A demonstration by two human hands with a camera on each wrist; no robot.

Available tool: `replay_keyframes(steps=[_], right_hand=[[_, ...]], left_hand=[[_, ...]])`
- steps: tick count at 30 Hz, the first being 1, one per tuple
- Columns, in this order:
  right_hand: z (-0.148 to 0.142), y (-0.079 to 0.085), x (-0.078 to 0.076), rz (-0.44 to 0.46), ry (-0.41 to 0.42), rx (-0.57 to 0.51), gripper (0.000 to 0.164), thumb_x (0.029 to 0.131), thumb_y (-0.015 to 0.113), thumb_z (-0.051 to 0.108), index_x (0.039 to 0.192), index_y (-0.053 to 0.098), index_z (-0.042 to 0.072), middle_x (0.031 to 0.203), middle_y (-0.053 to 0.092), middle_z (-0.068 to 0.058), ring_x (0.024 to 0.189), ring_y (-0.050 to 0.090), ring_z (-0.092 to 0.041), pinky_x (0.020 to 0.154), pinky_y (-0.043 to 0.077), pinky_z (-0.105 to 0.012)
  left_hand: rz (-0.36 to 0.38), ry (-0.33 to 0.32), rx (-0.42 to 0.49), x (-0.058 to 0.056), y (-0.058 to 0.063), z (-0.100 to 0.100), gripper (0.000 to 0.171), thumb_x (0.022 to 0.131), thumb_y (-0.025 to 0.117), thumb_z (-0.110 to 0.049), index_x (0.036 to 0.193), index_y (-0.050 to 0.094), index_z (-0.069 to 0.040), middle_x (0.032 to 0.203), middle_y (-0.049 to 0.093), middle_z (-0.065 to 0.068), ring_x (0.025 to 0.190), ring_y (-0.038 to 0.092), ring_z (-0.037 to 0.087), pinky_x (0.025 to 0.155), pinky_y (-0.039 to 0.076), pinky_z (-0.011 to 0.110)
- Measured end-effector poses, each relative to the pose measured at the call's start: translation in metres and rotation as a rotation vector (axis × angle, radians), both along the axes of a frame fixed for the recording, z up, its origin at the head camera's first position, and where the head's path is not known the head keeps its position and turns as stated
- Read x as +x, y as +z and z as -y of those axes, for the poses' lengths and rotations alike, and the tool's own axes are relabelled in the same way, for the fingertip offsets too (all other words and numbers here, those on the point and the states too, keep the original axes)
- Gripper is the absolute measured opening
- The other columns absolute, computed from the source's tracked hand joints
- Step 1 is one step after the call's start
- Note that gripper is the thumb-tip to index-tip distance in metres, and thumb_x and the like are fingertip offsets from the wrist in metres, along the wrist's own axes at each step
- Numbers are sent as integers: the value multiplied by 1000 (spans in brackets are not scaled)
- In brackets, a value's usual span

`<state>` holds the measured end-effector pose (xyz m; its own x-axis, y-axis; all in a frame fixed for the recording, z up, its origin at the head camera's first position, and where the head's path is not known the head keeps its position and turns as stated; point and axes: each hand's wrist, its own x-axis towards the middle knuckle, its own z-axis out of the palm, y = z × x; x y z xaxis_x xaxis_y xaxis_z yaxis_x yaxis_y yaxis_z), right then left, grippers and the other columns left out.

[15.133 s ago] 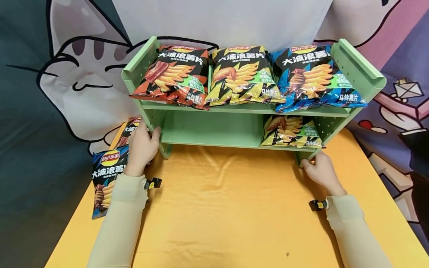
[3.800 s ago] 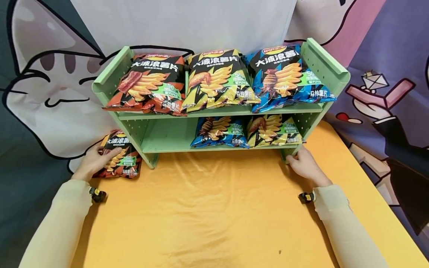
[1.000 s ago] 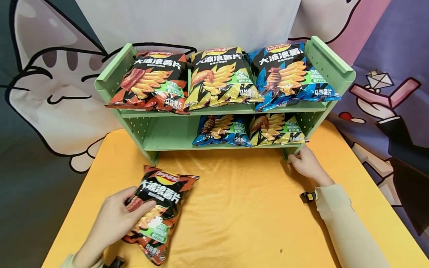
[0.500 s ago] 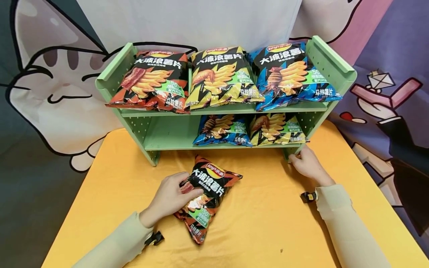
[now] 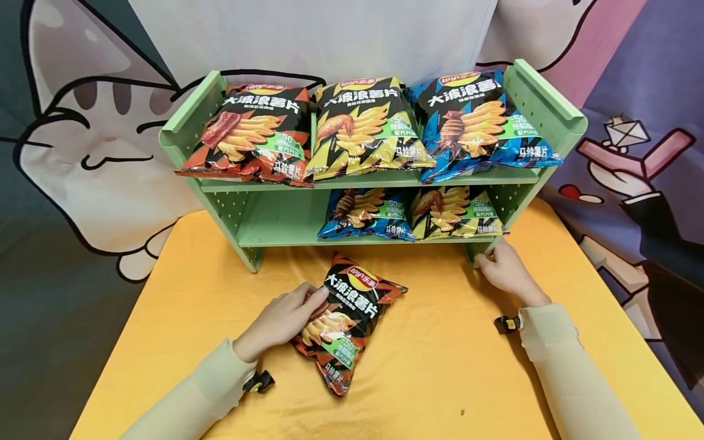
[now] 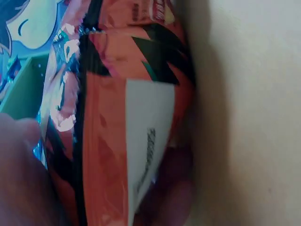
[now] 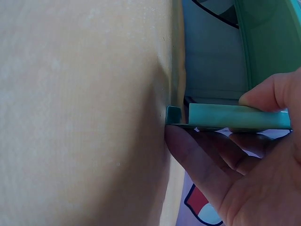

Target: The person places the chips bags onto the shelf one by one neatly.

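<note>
My left hand (image 5: 283, 318) grips a red-and-black bag of potato chips (image 5: 352, 318) by its left edge, thumb on the printed front. The bag is tilted, just in front of the shelf. In the left wrist view the bag's back seam (image 6: 82, 117) shows between thumb and fingers. A green two-tier shelf (image 5: 286, 223) stands at the back. My right hand (image 5: 508, 272) pinches the foot of its right side panel; in the right wrist view the thumb is on one face of the green panel (image 7: 235, 115), the fingers on the other.
The upper tier holds a red bag (image 5: 250, 134), a yellow bag (image 5: 365, 131) and a blue bag (image 5: 484, 128). Below are another blue bag (image 5: 365, 214) and another yellow bag (image 5: 456, 214), with bare shelf to their left. A yellow cloth (image 5: 418, 379) covers the table.
Since the earliest frame, a blue bag has come onto the lower tier. My left hand has carried the red bag from beside the shelf to its front. The right hand stays at the foot.
</note>
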<state>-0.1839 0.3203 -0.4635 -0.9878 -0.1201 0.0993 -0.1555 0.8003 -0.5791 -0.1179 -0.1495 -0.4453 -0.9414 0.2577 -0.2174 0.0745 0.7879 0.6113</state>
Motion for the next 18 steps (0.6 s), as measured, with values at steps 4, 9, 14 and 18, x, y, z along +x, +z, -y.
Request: replay_keyframes(steps=[4,9,14,18], right_hand=[[1,-2,0,-13,-3,2,34,100,56,11,128,51,-7,94,60,-20,73,51,-26,67,40,-37],[1,0,1,-6,0,13,36,100,55,13,129,49,-8,96,57,-20,81,51,-30,72,40,-39],[2,0,1,-3,1,10,37,101,55,13,131,49,-7,97,56,-19,82,51,-30,72,39,-40],[2,0,1,-7,0,8,38,101,55,13,132,48,-7,98,58,-21,83,52,-30,73,40,-40]], left_hand=[[26,20,-8,-5,-3,5,70,95,47,-78,128,65,-20,117,74,3,106,70,24,89,53,46],[56,3,-51,-12,-9,7,79,86,59,-80,127,63,-12,101,72,6,93,68,21,83,53,43],[88,-18,-3,-15,-12,8,85,85,67,-75,136,60,-7,117,72,13,108,69,26,95,54,48],[94,-24,94,-12,-15,11,78,86,73,-66,135,63,-7,127,71,12,120,65,27,104,51,51]])
